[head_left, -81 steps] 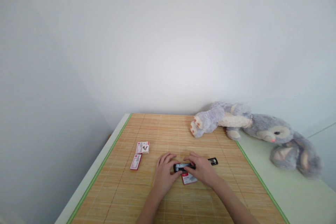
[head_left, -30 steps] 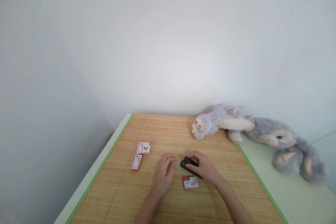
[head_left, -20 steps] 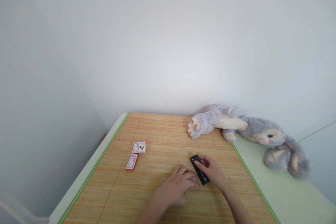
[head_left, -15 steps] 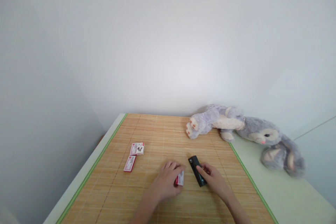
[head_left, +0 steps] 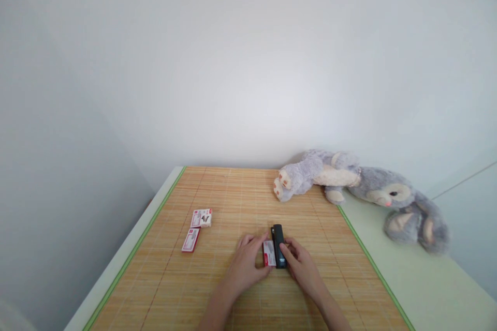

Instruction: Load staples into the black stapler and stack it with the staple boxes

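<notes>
My left hand spans a small red-and-white box, thumb at its near end and fingertips at its far end. Just right of that box, alongside it, is a black stapler, its long side pointing away from me. The fingers and thumb of my right hand are closed on the stapler's right side. Farther left lie two more small boxes, corner to corner: a white-and-red box with a stapler picture and a red-edged box with a pale label.
A bamboo mat with green edging covers most of the pale table. Across its back right corner lies a grey plush rabbit, its head and ears beyond the mat. A plain wall rises behind.
The stapler has moved left and turned from slanted to nearly straight, now close beside the small box. My left hand's fingers have spread, showing more of that box. The view has shifted slightly.
</notes>
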Motion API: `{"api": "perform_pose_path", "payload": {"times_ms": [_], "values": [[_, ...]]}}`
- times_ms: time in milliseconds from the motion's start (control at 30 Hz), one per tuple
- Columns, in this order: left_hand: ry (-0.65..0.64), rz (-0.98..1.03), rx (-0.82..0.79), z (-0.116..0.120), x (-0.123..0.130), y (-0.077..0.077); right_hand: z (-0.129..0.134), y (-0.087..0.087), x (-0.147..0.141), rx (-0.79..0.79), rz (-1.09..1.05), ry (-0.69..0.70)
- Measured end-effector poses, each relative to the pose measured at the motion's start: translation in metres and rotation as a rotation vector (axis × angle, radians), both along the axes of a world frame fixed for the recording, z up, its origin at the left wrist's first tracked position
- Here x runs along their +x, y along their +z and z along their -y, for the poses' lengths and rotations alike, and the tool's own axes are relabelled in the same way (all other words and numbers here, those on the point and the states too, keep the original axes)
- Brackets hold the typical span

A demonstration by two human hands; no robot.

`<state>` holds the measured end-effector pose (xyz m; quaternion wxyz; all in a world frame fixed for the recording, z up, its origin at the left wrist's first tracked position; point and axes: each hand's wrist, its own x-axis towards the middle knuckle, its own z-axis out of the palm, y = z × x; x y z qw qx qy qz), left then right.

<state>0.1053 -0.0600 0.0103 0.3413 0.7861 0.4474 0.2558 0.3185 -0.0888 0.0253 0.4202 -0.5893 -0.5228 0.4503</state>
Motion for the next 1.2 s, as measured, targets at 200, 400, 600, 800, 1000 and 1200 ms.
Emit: {"api": "perform_pose_path", "payload": {"times_ms": [200,400,600,800,1000,1200], "values": [[0.129,0.035,0.092,-0.001,-0.022,-0.002,0.006,-0.013,0.004,-0.010,-0.072,-0.055],[0.881,-0.223,0.295,-0.002,-0.127,-0.013,0.010,-0.011,0.003,0.015,-0.034,-0.046],[0.756,-0.258,0.015,-0.002,-0.201,-0.017,0.009,-0.019,0.004,0.038,0.053,-0.064],[0.545,-0.008,-0.073,0.008,-0.096,-0.007,0.011,-0.028,0.002,0.030,0.129,-0.077],[0.395,-0.018,-0.045,0.015,0.012,0.003,0.009,-0.030,0.003,0.018,0.113,-0.078],[0.254,-0.023,-0.211,0.015,0.016,0.008,0.010,-0.026,0.004,0.056,0.115,-0.081]]}}
